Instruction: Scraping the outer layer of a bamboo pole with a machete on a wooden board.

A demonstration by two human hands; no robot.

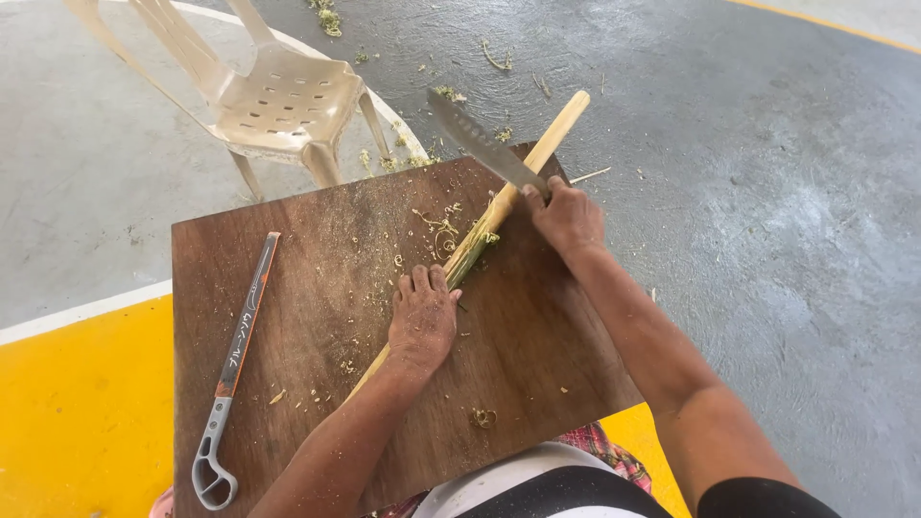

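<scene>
On the brown table (288,288), the left hand (422,321) presses flat, fingers together, on the bamboo stick (537,158) while the right hand (568,216), clamped on the knife (480,144) (blade angled across it), risks slipping toward those fingers.

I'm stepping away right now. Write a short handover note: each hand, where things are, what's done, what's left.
Left hand: palm down, pressing the bamboo stick onto the wooden board.
Right hand: shut on the knife, blade raised over the stick, pointing away to the left.
The stick lies diagonally, its far end past the board's edge.
Done: far part looks pale and stripped; shavings scattered on the board.
Left: green skin remains near the left hand's fingers.
A folded saw lies untouched at the board's left; a plastic chair stands beyond.
</scene>
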